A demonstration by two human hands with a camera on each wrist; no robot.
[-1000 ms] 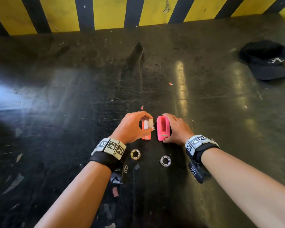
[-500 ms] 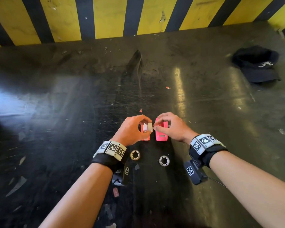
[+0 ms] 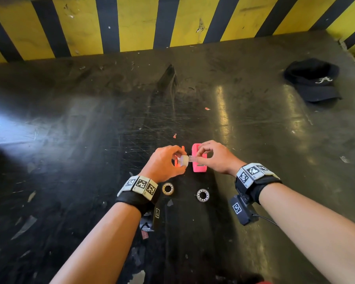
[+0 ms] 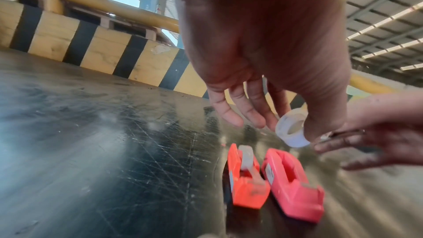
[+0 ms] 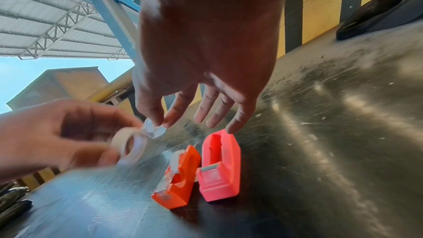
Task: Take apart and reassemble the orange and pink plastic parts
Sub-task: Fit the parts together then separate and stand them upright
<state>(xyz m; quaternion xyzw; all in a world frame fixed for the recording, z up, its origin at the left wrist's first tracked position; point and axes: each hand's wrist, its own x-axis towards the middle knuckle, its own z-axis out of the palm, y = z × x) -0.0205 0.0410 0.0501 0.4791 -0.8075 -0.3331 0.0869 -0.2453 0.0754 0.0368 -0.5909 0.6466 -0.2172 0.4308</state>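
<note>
The dark scratched table (image 3: 74, 152) runs wide and bare on the left, bounded at the far edge by a yellow-and-black striped barrier (image 3: 143, 23); its right edge shows at the far right corner, past a black cap (image 3: 314, 80) lying well apart from the work.

The left hand (image 3: 164, 162) is raised above the table, wrist bent down, thumb and fingers curled round a small roll of clear tape (image 4: 291, 129) and holding it in the air. Its other fingers hang loosely downward in the left wrist view. The right hand (image 3: 215, 156) is just beside it, also lifted, thumb and forefinger pinching the loose end of tape (image 5: 152, 130) drawn from the roll; the remaining three fingers are spread and pointing down, one fingertip close over the far end of the pink part, though contact cannot be told.

Under the hands stand two tape dispensers side by side, nearly touching: one orange dispenser (image 5: 177, 178) on the left, with a roll and a strip of tape in it, and one pink dispenser (image 5: 219, 166) on the right, its well open, metal cutter at the near end. Both rest on the table.

Nearer, between the wrists, lie two metal ring bearings (image 3: 167, 188), well apart from each other, the second (image 3: 202, 194) to the right.
</note>
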